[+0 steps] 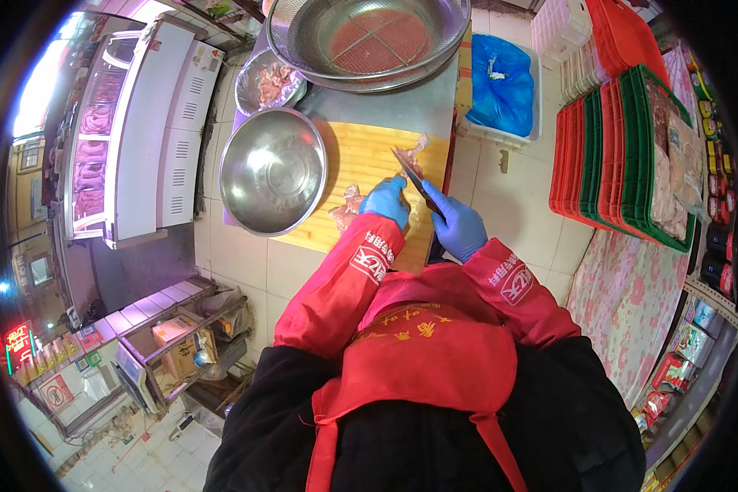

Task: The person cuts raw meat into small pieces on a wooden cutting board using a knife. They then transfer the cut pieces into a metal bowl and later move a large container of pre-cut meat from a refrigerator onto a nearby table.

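Observation:
On a wooden cutting board [357,154] lies a piece of raw meat [415,155], with the blade of a knife [413,178] across it. My right hand [461,227], in a blue glove, grips the knife's handle. My left hand [386,202], also gloved in blue, is at the near end of that piece; its fingertips are bent, and whether they hold the meat is unclear. Another piece of raw meat [344,212] lies just left of my left hand. A wide steel bowl [273,172] stands at the board's left edge, with no contents visible.
A lined bowl of meat pieces [275,85] stands behind the steel bowl. Large mesh strainers [369,37] are at the table's far end. A tub with a blue plastic bag [501,86] stands to the right, beside stacked red and green crates [615,154]. A display fridge [141,129] stands left.

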Motion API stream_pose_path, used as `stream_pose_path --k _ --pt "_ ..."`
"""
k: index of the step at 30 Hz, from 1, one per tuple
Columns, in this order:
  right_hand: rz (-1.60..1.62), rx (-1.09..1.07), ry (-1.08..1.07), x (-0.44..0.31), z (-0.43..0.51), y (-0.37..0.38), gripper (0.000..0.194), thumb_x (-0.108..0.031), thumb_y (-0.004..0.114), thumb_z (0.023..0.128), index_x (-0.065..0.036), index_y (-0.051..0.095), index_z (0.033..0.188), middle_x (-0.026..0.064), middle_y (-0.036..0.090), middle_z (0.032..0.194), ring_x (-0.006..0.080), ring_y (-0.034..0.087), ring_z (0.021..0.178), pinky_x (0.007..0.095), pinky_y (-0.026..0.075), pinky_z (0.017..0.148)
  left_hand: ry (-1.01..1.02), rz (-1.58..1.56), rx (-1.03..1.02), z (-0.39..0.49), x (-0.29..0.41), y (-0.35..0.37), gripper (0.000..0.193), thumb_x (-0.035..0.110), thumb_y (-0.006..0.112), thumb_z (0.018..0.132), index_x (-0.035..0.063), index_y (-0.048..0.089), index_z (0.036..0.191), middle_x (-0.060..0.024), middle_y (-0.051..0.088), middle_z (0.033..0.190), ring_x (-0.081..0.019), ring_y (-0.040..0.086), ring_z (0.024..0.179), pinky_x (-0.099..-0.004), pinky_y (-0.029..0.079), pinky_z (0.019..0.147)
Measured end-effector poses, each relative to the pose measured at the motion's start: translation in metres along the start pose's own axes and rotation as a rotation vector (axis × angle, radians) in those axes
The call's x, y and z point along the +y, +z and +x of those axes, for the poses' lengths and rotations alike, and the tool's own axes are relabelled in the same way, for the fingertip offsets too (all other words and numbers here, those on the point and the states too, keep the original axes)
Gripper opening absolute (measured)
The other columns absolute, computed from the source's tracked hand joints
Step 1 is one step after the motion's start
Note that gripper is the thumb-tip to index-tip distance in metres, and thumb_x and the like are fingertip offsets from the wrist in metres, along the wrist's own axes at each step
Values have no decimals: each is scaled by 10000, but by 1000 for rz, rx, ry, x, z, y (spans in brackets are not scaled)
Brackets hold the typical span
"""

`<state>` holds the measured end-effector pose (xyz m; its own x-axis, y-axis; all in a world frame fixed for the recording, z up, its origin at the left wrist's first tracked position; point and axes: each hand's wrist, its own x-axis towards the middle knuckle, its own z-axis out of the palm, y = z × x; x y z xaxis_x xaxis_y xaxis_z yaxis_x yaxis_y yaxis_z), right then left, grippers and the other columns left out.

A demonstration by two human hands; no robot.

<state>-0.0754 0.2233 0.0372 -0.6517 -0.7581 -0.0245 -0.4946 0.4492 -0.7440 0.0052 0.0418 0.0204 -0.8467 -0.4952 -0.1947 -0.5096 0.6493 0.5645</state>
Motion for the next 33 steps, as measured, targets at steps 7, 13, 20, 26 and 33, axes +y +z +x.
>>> stream_pose_path --k 7,13,20,26,33 --pt "-170 2 17 -9 5 -5 581 -144 599 893 -260 506 1454 149 621 918 365 653 739 490 536 654 0 114 55 -29 -25 -57 209 124 719 748 83 716 952 -159 679 945 -340 673 823 -426 548 757" --pt "-434 -124 -58 -24 16 -17 550 -86 596 872 -259 556 1392 146 610 947 339 659 845 452 548 687 169 10 311 -19 0 -62 269 128 730 763 98 658 1020 -146 643 1145 -367 598 1065 -481 509 885" --pt "-150 -224 266 -19 -11 -37 542 -70 606 847 -155 551 1379 225 663 1023 407 671 889 482 551 779 196 -29 220 60 21 -46 424 162 771 738 54 648 1129 -218 639 1102 -410 643 979 -465 532 865" --pt "230 -48 315 11 -39 -32 544 -118 648 862 -18 519 1382 274 669 1130 440 663 1015 446 539 863 -208 343 -2 66 65 -3 652 260 850 674 66 559 1224 -214 497 1309 -416 565 1149 -505 544 901" --pt "244 28 273 16 -25 -25 519 -117 655 867 -18 543 1365 264 681 1114 404 686 1024 411 545 865 -271 299 -81 90 51 24 375 222 649 882 99 566 1226 -247 556 1238 -437 639 1045 -502 565 850"
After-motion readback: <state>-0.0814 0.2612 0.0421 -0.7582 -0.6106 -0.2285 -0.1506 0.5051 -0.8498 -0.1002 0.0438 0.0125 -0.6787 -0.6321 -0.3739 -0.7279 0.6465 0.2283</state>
